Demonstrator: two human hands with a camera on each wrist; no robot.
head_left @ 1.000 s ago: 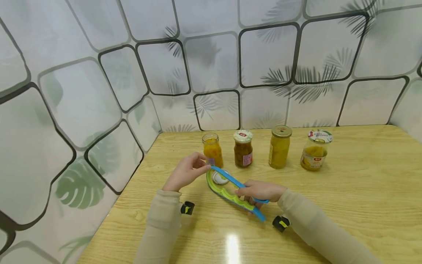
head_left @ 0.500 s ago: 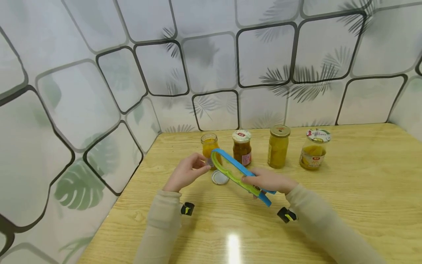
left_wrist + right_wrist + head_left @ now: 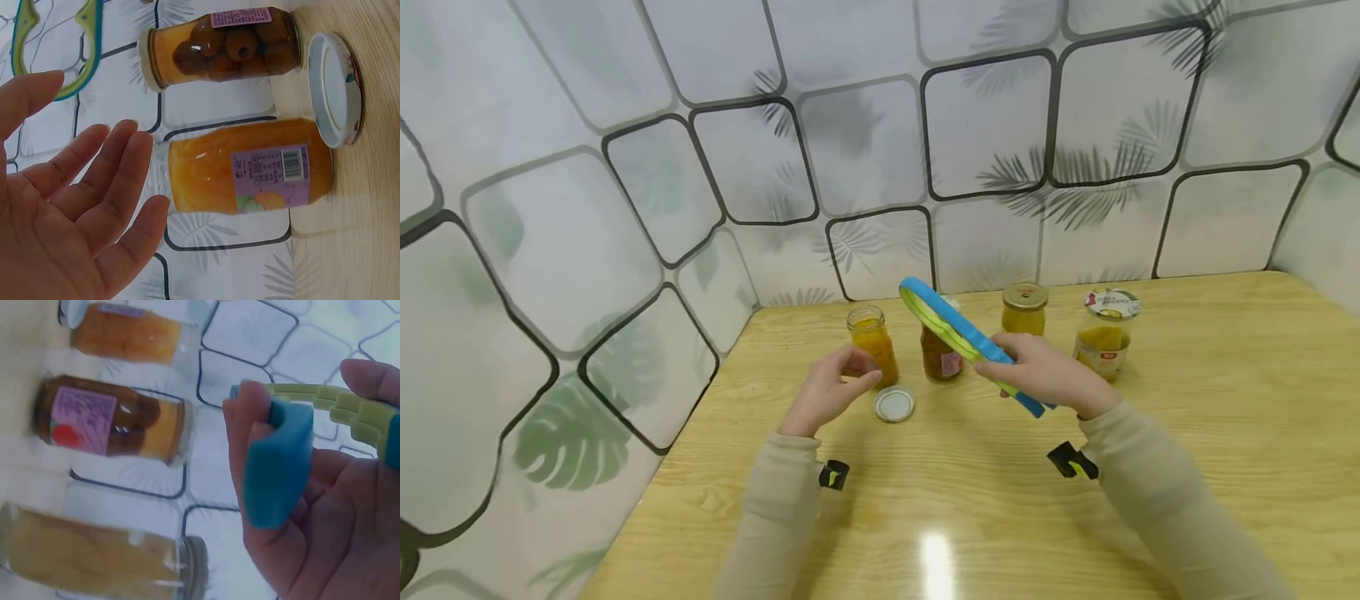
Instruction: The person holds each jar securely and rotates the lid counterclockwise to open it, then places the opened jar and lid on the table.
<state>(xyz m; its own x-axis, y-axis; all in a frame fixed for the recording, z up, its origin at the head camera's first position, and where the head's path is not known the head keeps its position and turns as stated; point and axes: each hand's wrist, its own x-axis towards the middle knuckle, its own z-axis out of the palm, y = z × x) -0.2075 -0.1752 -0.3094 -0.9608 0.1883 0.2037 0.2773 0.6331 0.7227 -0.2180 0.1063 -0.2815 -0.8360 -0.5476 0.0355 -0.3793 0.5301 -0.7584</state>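
My right hand [image 3: 1048, 371] grips the handles of a blue and green jar opener [image 3: 961, 323], raised above the table with its rounded loop pointing up and left. In the right wrist view, its blue handle end [image 3: 278, 469] shows among the fingers. My left hand [image 3: 831, 392] holds nothing; its fingers are loosely bent in the left wrist view, beside the lidless jar of orange fruit [image 3: 250, 165]. That jar's mouth is uncovered. Just in front of it, a lid [image 3: 894, 405] lies on the table with its pale inside facing up.
A jar of dark fruit [image 3: 938, 362] with its lid on stands behind the opener. Farther right are a gold-lidded jar of yellow fruit [image 3: 1024, 312], partly hidden by my right hand, and a white-lidded jar [image 3: 1105, 337]. A patterned wall [image 3: 985, 242] borders the wooden table [image 3: 1000, 517].
The jar opener has risen from around the lid, moving up and right with my right hand. The lid stays on the table. My left hand has hardly moved, staying beside the orange fruit jar.
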